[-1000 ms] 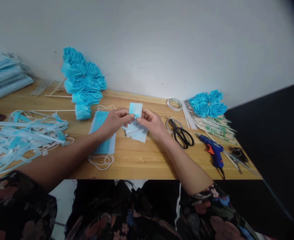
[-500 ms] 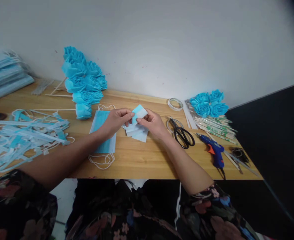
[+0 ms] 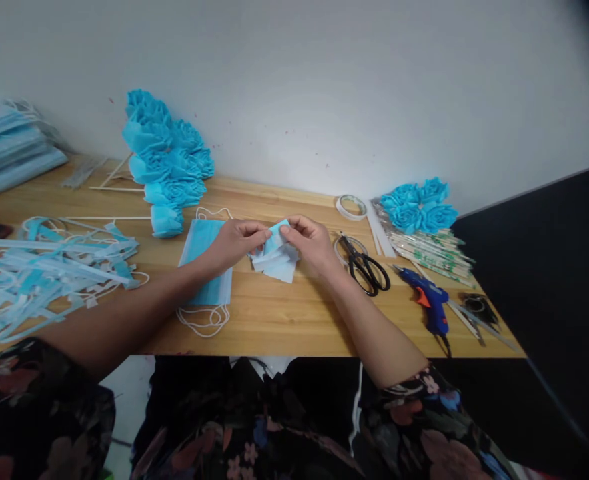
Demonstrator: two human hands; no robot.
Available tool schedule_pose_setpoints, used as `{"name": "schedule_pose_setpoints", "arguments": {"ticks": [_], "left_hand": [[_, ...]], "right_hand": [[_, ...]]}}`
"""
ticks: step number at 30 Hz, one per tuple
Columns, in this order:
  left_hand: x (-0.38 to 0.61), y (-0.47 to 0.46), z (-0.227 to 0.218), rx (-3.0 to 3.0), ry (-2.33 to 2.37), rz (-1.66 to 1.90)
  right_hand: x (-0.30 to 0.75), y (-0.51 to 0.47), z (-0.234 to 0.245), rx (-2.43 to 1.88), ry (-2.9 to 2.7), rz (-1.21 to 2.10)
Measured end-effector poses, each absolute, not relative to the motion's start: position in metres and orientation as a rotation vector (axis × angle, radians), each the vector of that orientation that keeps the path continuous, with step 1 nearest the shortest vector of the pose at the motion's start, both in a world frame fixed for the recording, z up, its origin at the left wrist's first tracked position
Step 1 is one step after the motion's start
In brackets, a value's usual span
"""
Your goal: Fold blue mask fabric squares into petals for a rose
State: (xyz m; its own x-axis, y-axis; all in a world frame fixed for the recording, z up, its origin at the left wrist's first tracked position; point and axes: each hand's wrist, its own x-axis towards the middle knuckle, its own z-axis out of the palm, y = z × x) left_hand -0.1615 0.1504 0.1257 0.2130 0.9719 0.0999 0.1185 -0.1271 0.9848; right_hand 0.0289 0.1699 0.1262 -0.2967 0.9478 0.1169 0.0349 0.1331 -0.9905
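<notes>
Between my two hands is a small piece of blue mask fabric (image 3: 277, 237), folded over at its top. My left hand (image 3: 235, 244) pinches its left edge with thumb and fingers. The right edge is pinched by my right hand (image 3: 310, 244). Just below it, several pale fabric pieces (image 3: 280, 267) lie on the wooden table (image 3: 274, 320). A blue face mask (image 3: 211, 287) with white ear loops lies flat, partly under my left forearm. Black-handled scissors (image 3: 368, 272) rest to the right of my right hand.
Blue fabric flowers (image 3: 167, 153) on sticks stand at the back left, with more flowers (image 3: 419, 205) at the right. Cut strips and loops (image 3: 59, 267) pile up at left. A blue glue gun (image 3: 431, 303), wooden sticks (image 3: 437, 253) and a tape roll (image 3: 351, 207) lie at right.
The blue fabric piece has gone from spread out with a pale corner showing to folded over into a narrower shape. My right fingers have shifted up onto its top edge.
</notes>
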Motion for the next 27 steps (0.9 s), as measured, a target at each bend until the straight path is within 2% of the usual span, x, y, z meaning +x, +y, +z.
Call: {"name": "schedule_pose_setpoints", "arguments": {"ticks": [14,27], "left_hand": [[-0.1617,0.1498,0.1297,1.376,1.129,1.046],[-0.1613,0.1479,0.1323,1.399,1.100,1.071]], "right_hand": [[0.0328,0.1697,0.1282,-0.863,-1.811,0.870],[0.0336,0.1703,0.1257,-0.899,-1.866,0.895]]}}
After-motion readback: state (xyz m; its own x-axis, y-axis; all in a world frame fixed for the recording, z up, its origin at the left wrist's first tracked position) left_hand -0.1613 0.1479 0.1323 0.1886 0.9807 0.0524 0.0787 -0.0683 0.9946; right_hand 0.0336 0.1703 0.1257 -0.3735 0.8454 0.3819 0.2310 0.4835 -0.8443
